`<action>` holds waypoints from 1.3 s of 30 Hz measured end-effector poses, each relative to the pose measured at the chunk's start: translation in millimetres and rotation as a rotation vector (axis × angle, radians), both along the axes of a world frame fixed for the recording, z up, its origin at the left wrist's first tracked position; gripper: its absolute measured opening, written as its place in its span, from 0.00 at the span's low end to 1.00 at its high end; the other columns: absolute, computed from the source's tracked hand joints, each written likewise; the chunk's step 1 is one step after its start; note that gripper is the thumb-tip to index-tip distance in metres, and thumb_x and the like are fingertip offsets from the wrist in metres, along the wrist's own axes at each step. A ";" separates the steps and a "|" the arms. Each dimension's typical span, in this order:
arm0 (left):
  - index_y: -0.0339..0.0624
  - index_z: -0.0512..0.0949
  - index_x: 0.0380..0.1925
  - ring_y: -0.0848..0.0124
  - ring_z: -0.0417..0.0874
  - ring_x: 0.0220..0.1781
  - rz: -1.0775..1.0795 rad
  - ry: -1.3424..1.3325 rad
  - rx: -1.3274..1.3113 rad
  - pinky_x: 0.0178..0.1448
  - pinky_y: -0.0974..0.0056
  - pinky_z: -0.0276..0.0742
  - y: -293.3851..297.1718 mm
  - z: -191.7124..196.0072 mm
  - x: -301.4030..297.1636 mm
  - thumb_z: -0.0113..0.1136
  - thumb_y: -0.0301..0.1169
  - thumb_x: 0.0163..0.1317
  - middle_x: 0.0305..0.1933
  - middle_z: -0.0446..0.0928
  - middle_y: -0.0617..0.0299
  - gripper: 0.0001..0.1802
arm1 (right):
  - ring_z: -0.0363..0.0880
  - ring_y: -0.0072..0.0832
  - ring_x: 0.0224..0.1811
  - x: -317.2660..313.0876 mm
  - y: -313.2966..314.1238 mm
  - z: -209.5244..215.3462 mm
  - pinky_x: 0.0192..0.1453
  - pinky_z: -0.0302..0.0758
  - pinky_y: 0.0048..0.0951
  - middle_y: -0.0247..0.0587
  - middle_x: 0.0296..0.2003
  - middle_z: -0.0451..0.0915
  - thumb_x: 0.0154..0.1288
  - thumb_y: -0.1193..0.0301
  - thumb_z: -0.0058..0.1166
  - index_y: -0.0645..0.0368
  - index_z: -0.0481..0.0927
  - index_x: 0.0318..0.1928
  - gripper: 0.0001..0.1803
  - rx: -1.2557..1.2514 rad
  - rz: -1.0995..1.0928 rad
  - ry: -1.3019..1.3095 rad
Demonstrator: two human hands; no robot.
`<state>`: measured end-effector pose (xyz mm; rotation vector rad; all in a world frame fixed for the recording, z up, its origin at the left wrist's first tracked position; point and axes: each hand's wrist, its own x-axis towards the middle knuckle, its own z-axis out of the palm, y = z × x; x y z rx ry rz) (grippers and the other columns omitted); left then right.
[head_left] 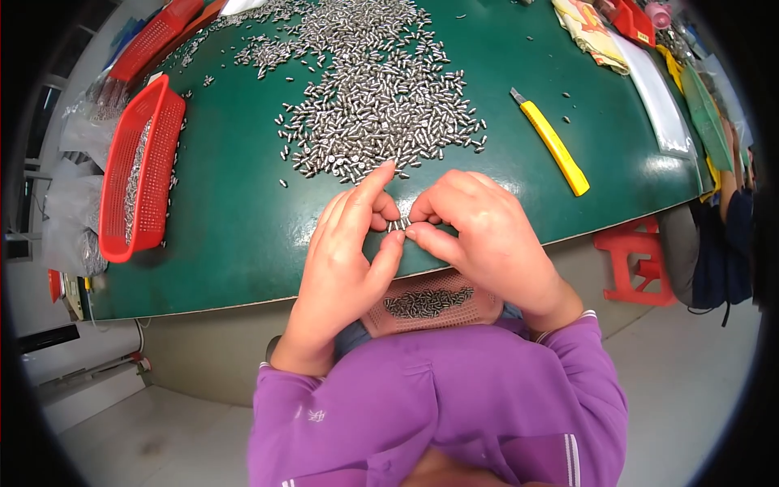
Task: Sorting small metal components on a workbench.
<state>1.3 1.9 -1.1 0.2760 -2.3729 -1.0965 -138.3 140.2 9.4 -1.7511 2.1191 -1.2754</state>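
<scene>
Near the front edge of the green table, my two hands meet around a short row of small metal pins [398, 225]. My left hand [345, 243] pinches the row's left end, its index finger raised and pointing toward the pile. At the right end, thumb and forefinger of my right hand [479, 223] close on the same row. Just beyond my fingertips spreads a large pile of loose silvery pins [381, 105]. In my lap, below my hands, sits a pink mesh basket [381, 322] with many similar pins in it.
A red perforated basket [154, 195] holding more pins stands at the left. A yellow utility knife [556, 150], blade showing, lies right of the pile. Plastic bags [77, 199] crowd the left edge. A red stool [637, 264] stands on the floor at right, near another person.
</scene>
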 end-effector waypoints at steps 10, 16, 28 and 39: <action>0.37 0.73 0.66 0.64 0.81 0.40 0.005 -0.013 0.000 0.50 0.57 0.77 -1.2 -0.3 1.5 0.63 0.15 0.56 0.38 0.80 0.60 0.34 | 0.79 0.42 0.37 2.1 -2.9 -1.8 0.42 0.77 0.42 0.39 0.33 0.79 0.58 0.72 0.66 0.57 0.80 0.36 0.08 0.017 -0.055 0.002; 0.38 0.74 0.64 0.64 0.80 0.40 -0.014 -0.011 0.004 0.50 0.58 0.77 -1.5 -0.6 1.1 0.64 0.14 0.54 0.37 0.79 0.60 0.34 | 0.79 0.41 0.36 2.1 -1.8 -0.7 0.41 0.76 0.42 0.37 0.32 0.78 0.56 0.72 0.69 0.56 0.78 0.35 0.10 0.018 -0.013 -0.031; 0.39 0.74 0.65 0.65 0.80 0.40 -0.046 -0.022 0.027 0.50 0.59 0.78 -3.7 1.1 2.4 0.65 0.15 0.53 0.37 0.79 0.62 0.35 | 0.78 0.40 0.36 2.5 -1.4 -4.3 0.41 0.75 0.42 0.36 0.31 0.77 0.54 0.73 0.68 0.55 0.80 0.35 0.10 -0.001 -0.018 0.003; 0.39 0.70 0.69 0.64 0.79 0.40 -0.035 -0.056 0.042 0.49 0.59 0.79 -3.7 3.2 4.4 0.64 0.14 0.51 0.38 0.78 0.60 0.40 | 0.77 0.40 0.36 4.4 -0.9 -7.5 0.41 0.75 0.42 0.38 0.32 0.76 0.55 0.74 0.66 0.55 0.80 0.36 0.09 -0.011 -0.032 0.046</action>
